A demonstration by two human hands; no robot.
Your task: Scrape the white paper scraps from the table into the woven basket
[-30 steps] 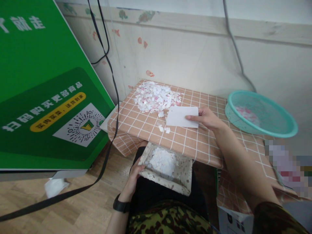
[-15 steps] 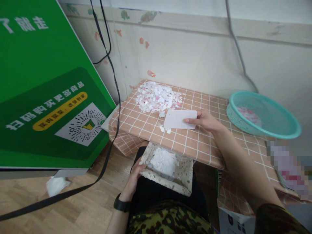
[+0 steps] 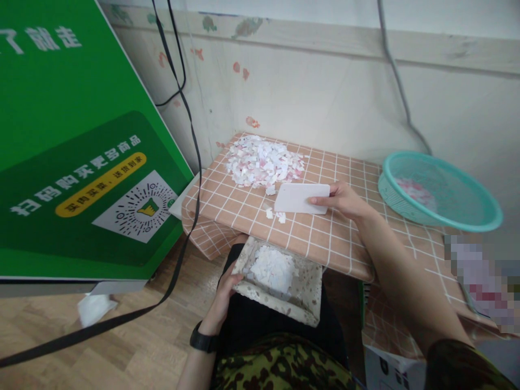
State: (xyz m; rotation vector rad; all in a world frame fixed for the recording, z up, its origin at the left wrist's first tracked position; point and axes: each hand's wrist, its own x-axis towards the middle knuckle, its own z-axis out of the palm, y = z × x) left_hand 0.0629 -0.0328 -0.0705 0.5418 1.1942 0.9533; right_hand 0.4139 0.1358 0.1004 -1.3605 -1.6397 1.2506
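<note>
Card (image 3: pixel 296 199), white, probably light, stiff and slippery, best held by its right end, where the right hand (image 3: pixel 345 200) pinches it; it extends leftward from the grip, near the heap of paper scraps (image 3: pixel 262 161) on the table (image 3: pixel 325 233). Tray (image 3: pixel 276 307), likely rigid and light, clasped at its left rim by the left hand (image 3: pixel 226 288), below the table edge.

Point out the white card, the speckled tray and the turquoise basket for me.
White card (image 3: pixel 296 198): head view, middle of its flat face.
Speckled tray (image 3: pixel 276 304): head view, wall nearest the wearer.
Turquoise basket (image 3: pixel 393 198): head view, side wall at picture left.
</note>
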